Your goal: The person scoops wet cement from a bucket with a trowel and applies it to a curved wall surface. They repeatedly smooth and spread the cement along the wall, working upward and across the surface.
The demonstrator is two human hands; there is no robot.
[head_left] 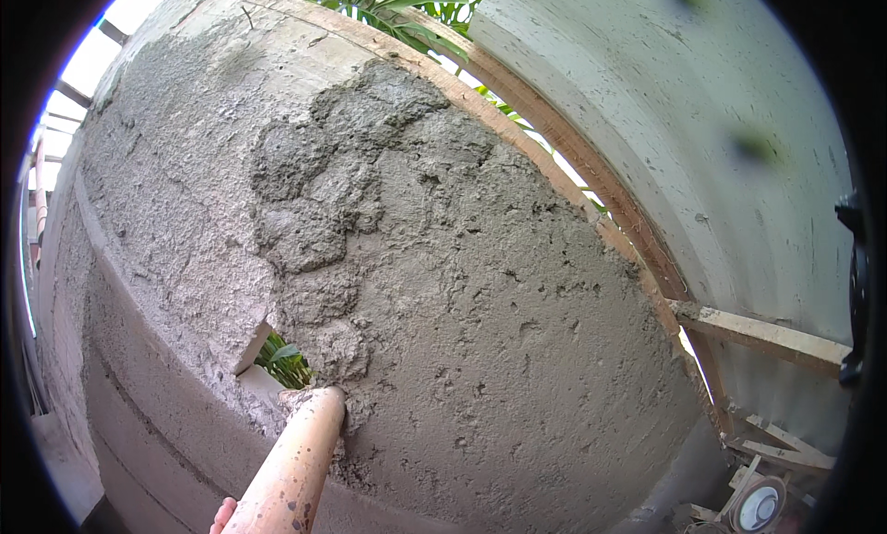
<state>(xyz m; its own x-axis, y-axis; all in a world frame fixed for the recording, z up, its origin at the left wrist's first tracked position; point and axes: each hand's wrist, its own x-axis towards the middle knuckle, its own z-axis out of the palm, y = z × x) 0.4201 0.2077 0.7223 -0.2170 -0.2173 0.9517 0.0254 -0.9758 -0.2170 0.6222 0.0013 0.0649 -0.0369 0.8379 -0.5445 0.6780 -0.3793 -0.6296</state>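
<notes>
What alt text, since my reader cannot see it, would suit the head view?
A spattered tan pole, fingers beside it, ends near a small opening showing leaves. Rough grey mortar, darker and lumpier toward the top, covers much of the wall.

Your fingers just peek in at abt 7 o'clock, close to the lower edge, bunched tog. & slightly bent. Rest of hand's hidden: can't tell L or R, nor how it's closed.

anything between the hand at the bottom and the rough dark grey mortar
Yes, in this view a pinkish-tan, dark-speckled round pole slants up between the bare fingertips and rough dark grey mortar; whether they grip it is unclear.
</notes>
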